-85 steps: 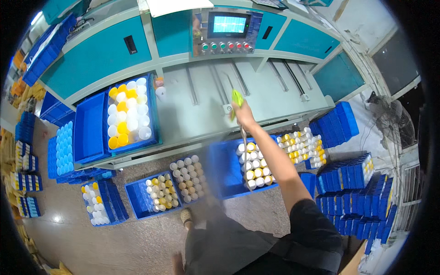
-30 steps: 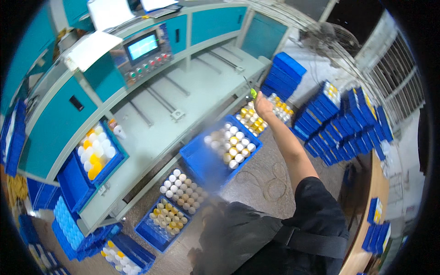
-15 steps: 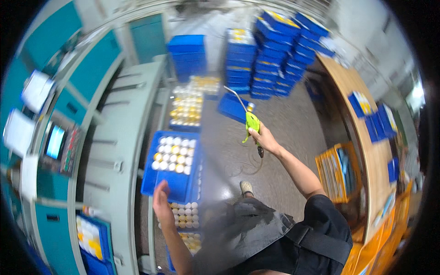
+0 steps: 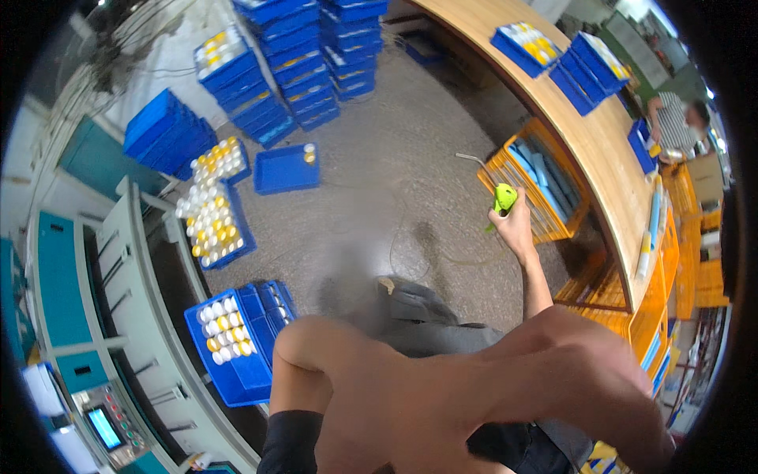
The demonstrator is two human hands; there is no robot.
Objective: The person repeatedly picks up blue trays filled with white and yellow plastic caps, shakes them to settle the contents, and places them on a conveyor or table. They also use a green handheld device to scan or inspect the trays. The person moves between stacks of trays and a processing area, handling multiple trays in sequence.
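**Green tool in the right hand, left arm filling the view**

Closest up, the left arm takes up the whole bottom, bent at the elbow, and I can't tell what that hand is doing since it's out of sight. Just past it, a blue crate (image 4: 237, 371) with white and yellow caps sits by the teal machine (image 4: 71, 316). The right hand (image 4: 517, 229) is stretched out over the grey floor (image 4: 379, 158), fingers wrapped tight around a green tool (image 4: 504, 197) with a thin metal nozzle. Right behind it is an orange crate (image 4: 545, 186) under the curved wooden counter (image 4: 600, 142). Farther back, blue crate stacks (image 4: 308, 55).
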